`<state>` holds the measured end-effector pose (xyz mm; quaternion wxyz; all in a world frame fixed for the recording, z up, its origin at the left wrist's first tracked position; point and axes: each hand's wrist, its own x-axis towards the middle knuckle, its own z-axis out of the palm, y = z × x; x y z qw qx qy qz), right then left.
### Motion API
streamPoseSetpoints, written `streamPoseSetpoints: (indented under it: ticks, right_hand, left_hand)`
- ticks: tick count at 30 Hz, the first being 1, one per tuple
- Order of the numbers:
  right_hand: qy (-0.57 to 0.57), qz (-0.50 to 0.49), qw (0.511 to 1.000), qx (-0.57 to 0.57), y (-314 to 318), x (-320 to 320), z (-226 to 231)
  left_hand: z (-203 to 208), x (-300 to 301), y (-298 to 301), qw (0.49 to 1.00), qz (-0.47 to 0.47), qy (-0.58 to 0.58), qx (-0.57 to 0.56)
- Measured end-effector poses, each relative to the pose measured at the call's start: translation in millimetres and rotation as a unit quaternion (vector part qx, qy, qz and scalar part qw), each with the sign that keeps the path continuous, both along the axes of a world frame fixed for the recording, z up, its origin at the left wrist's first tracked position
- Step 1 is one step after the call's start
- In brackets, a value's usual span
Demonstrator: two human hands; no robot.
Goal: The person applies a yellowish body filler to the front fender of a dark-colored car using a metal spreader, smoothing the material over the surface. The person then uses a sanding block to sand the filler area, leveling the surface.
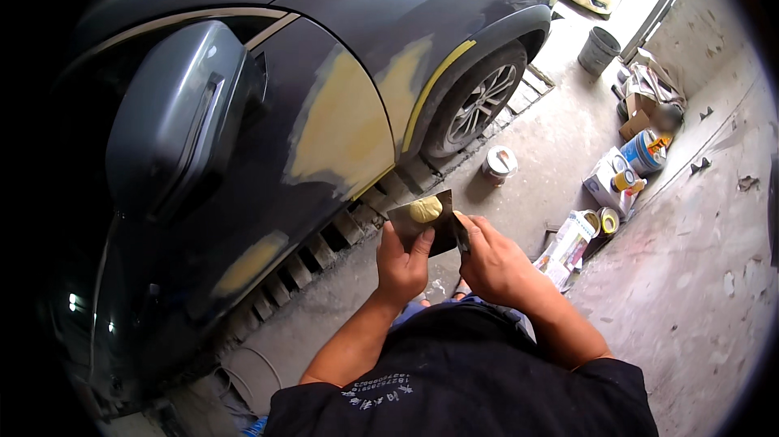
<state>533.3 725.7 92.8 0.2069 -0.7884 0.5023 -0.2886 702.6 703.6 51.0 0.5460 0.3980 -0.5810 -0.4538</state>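
Observation:
My left hand (403, 262) is closed on a thin dark flat plate (406, 223), its thumb lying across the face. A lump of pale yellow body filler (425, 209) sits on that plate near its far edge. Closed around a putty knife (463, 236), my right hand (497, 265) is just right of the plate; its fingers hide most of the tool. Ahead and to the left stands a dark grey car, its door carrying a large patch of yellow filler (341, 124). More filler (406, 72) covers the fender beside the wheel arch.
Yellow tape (442, 76) follows the wheel arch. An open white tub (500, 164) stands on the floor near the front wheel (479, 100). Along the right wall are a dark bucket (599, 51), a blue can (643, 153) and several boxes and tins. The side mirror (178, 112) juts out at left.

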Motion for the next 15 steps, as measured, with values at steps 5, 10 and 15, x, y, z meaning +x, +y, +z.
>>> streamPoseSetpoints:
  ticks: [5, 10, 15]
  right_hand:
    - [0.146, 0.015, 0.986, 0.077, -5, -4, -32]
    - [0.009, -0.127, 0.977, 0.169, -15, -41, -24]
    - [-0.430, -0.083, 0.869, 0.229, -3, -59, -54]
  left_hand:
    - [13, 3, -7, 0.999, -0.012, 0.038, 0.000]
    - [15, 16, -24, 0.995, 0.029, 0.093, 0.008]
    - [18, 6, -28, 0.971, 0.006, 0.236, 0.038]
